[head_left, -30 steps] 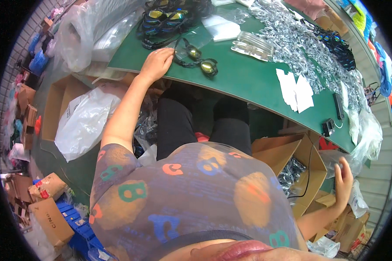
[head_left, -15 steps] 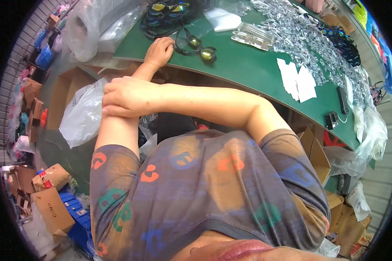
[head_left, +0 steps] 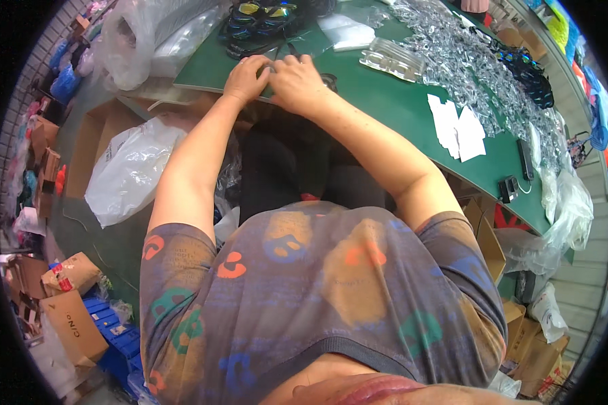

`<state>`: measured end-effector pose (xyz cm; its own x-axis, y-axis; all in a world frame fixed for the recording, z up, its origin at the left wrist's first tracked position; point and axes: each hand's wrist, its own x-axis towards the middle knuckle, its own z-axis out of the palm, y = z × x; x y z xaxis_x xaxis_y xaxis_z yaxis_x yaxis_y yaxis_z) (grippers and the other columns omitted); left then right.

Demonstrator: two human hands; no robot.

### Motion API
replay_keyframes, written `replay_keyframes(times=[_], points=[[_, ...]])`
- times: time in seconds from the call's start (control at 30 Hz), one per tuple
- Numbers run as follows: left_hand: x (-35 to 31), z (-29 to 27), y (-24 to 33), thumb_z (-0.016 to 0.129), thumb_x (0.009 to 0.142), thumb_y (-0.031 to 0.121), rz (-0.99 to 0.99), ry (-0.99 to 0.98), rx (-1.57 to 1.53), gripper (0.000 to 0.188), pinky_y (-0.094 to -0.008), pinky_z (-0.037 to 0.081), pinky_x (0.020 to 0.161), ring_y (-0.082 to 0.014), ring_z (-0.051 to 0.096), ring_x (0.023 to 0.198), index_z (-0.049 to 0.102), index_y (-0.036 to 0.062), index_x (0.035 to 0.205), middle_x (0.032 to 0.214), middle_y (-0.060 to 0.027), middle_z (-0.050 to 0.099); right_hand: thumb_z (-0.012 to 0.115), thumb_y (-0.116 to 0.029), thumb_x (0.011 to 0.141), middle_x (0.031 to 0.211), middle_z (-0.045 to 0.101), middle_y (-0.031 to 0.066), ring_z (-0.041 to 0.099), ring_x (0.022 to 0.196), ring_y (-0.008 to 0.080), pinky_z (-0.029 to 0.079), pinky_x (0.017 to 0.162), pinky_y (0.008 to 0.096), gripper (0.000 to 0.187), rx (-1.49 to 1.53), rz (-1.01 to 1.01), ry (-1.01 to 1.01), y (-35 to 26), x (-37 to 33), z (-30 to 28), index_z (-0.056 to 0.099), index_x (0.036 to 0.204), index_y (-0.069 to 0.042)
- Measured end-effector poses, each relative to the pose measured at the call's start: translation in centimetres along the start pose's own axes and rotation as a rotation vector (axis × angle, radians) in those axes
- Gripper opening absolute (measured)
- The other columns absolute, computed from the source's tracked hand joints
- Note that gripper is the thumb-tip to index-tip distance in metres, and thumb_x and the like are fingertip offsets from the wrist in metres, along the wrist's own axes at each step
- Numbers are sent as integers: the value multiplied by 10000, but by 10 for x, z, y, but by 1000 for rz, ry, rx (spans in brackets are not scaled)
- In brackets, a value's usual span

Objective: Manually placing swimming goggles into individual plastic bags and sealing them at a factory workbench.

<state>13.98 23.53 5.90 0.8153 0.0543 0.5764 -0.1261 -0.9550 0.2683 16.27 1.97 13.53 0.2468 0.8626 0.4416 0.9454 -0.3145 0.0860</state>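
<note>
Both hands are close together at the near edge of the green table, over a pair of dark swimming goggles (head_left: 329,82). My left hand (head_left: 248,78) has its fingers curled at the black strap. My right hand (head_left: 294,82) is bent over the goggles from the other side, fingers drawn in, and covers most of them. Only one eyepiece shows, beside my right hand. Beyond my fingertips lies a pile of dark goggles (head_left: 260,21) with yellow and blue mirrored lenses, partly under clear film.
White plastic sheets (head_left: 348,34) and a clear plastic case (head_left: 393,59) lie right of the pile. Farther right are white paper slips (head_left: 457,128), a heap of clear plastic pieces (head_left: 446,61) and a small black device (head_left: 509,190). Left of my arms, a plastic bag (head_left: 132,169) hangs over a cardboard box (head_left: 88,145).
My right hand has left my left forearm and moved up to the goggles beside my left hand. The goggles, in plain view before, are now mostly covered by my hands.
</note>
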Motion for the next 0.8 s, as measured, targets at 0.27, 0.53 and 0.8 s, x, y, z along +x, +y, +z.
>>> replay_keyframes(times=[0.27,0.53,0.8], points=[[-2,0,30,684,932,188,-67,401,-200,316,-435,474,1072,-366,578,1276,664,86,1231,1330,-161,631,609,-290,932,1031,743,107,709,1009,333,542,866,514,254,122,268,-50,75,-7,-5,782,995,-115],[-27,-5,151,610,1040,412,-778,195,-1392,493,-369,494,972,-171,624,1166,582,53,1377,1292,-58,665,677,-348,992,959,727,57,694,871,152,562,819,313,364,1379,636,111,79,-2,-95,692,1190,-42],[-19,-14,167,644,1031,301,-825,-255,-1798,325,-328,578,847,-172,701,988,620,51,1237,1114,-81,727,680,-318,1006,1001,719,70,712,874,188,579,849,346,348,1596,445,124,46,-27,-142,675,1199,-28]])
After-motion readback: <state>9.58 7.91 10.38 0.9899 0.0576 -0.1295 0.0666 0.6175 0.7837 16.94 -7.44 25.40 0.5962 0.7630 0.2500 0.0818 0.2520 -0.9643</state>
